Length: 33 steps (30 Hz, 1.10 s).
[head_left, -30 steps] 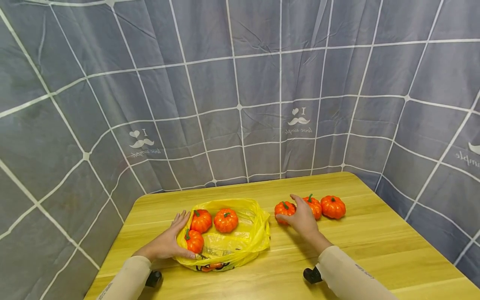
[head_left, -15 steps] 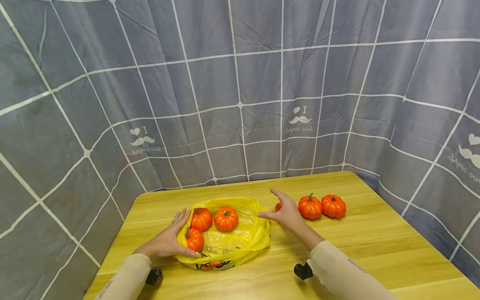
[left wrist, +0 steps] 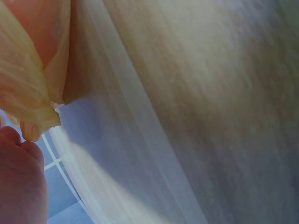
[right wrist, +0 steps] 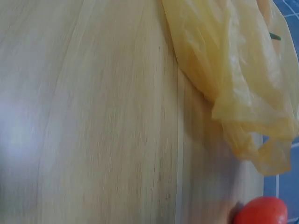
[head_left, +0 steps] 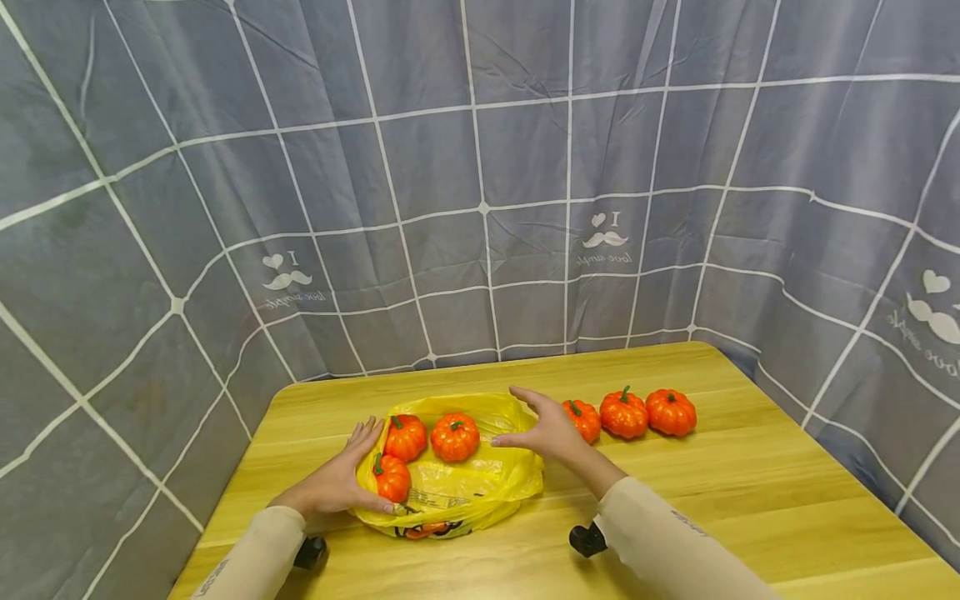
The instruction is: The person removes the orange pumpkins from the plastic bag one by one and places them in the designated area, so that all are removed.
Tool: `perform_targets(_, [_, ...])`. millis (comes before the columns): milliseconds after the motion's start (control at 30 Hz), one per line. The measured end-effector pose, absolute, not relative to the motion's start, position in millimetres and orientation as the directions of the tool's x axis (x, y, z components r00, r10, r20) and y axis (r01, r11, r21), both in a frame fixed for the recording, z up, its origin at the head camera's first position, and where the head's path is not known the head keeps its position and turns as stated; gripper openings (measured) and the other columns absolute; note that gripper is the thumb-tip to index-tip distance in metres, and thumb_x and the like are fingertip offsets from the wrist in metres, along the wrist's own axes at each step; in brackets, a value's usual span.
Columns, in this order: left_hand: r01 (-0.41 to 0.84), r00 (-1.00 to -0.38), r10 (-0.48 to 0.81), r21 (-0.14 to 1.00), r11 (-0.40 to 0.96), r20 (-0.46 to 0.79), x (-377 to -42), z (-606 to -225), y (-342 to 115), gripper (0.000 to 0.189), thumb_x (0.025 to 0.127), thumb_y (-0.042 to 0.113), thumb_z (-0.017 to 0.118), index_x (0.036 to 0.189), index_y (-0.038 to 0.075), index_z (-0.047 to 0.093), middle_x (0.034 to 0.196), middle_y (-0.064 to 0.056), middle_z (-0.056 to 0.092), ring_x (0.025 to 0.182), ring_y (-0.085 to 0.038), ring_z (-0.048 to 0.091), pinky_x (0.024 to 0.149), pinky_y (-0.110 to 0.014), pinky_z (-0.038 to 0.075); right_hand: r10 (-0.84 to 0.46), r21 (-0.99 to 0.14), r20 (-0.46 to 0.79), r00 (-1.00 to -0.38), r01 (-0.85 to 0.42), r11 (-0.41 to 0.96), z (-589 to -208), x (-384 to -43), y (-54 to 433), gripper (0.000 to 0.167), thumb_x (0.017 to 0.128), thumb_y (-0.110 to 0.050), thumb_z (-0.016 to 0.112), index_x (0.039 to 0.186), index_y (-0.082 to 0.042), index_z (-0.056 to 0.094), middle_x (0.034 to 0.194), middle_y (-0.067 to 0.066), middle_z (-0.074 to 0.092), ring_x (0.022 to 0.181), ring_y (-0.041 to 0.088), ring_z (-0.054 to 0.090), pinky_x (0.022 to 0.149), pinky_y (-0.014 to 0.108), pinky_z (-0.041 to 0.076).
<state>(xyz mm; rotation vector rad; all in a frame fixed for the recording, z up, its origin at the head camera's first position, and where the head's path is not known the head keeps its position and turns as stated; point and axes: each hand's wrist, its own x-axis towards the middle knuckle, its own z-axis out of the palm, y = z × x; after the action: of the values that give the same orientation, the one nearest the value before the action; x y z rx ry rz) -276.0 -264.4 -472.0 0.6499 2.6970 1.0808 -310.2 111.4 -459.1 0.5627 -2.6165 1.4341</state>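
Observation:
A yellow plastic bag (head_left: pixel 491 492) lies with its mouth open on the table. Inside it sit three small orange toy pumpkins: one at the back left (head_left: pixel 406 437), one at the front left (head_left: pixel 392 478) and one nearer the middle (head_left: pixel 455 437). Against the bag's left side rests my left hand (head_left: pixel 333 481), fingers spread and thumb along the front rim. My right hand (head_left: pixel 551 433) is at the bag's right edge, thumb and fingers apart, holding nothing. Behind it, one pumpkin (head_left: pixel 583 422) is partly hidden. The right wrist view shows a pumpkin (right wrist: pixel 262 212) beside the bag (right wrist: pixel 243 74).
Two more pumpkins stand in a row to the right, one with a tall stem (head_left: pixel 624 415) and one at the end (head_left: pixel 671 412). The wooden table (head_left: pixel 750 500) is enclosed by a grey curtain with white grid lines (head_left: pixel 517 275).
My right hand has moved left, away from the nearest loose pumpkin to the bag's right edge, with nothing in it. The left hand stays at the bag, and the pumpkins keep their places.

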Motion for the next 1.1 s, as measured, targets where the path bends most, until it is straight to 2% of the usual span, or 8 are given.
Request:
perform_targets(167, [0.341,-0.888,0.460,0.687,0.642,0.011,-275.9,-470.4,-262.9,0.131,0.069,0.039,0.094,0.163,0.008,0.009,0.166,-0.021,-0.008,0.148,-0.046,-0.014,0.109,-0.074,0.000,-0.317,-0.790,0.279,-0.906,-0.405,0.461,-458.8,-310.8,101.4,0.093,0.071,-0.035,0.094,0.146,0.000,0.051,0.148,0.013,0.051,0.137,0.037,0.045,0.111,0.050,0.037])
perform_targets(400, [0.325,-0.895,0.446,0.685,0.652,0.000,-276.9,-473.9,-265.7,0.132,0.068,0.042,0.094,0.163,0.011,0.008,0.167,-0.017,-0.009,0.149,-0.045,-0.014,0.109,-0.074,0.000,-0.357,-0.786,0.227,-0.906,-0.387,0.483,-458.6,-310.8,86.6,0.095,0.071,-0.041,0.092,0.149,-0.006,0.050,0.150,0.010,0.049,0.139,0.035,0.042,0.112,0.051,0.035])
perform_targets(667, [0.325,-0.895,0.445,0.693,0.644,0.006,-276.2,-471.8,-265.4,0.132,0.068,0.041,0.094,0.163,0.010,0.009,0.167,-0.018,-0.008,0.149,-0.044,-0.014,0.109,-0.073,0.000,-0.408,-0.796,0.188,-0.893,-0.382,0.470,-460.1,-311.3,70.2,0.091,0.074,-0.037,0.092,0.148,-0.005,0.050,0.150,0.011,0.049,0.136,0.040,0.045,0.109,0.051,0.039])
perform_targets(933, [0.343,-0.888,0.460,0.681,0.647,0.010,-275.8,-470.4,-262.6,0.132,0.068,0.042,0.094,0.163,0.009,0.008,0.167,-0.016,-0.008,0.149,-0.044,-0.014,0.110,-0.073,0.000,-0.361,-0.787,0.173,-0.917,-0.349,0.508,-473.6,-314.8,49.8,0.086,0.074,-0.035,0.092,0.145,-0.005,0.053,0.146,0.011,0.053,0.134,0.037,0.048,0.108,0.051,0.040])
perform_targets(1100, [0.356,-0.884,0.468,0.677,0.644,0.020,-276.0,-471.7,-260.9,0.131,0.068,0.042,0.094,0.163,0.009,0.010,0.167,-0.019,-0.006,0.149,-0.045,-0.012,0.109,-0.073,0.001,-0.348,-0.781,0.175,-0.921,-0.345,0.521,-481.5,-316.4,43.0,0.087,0.073,-0.031,0.093,0.145,-0.003,0.053,0.145,0.014,0.054,0.133,0.037,0.049,0.107,0.051,0.041])
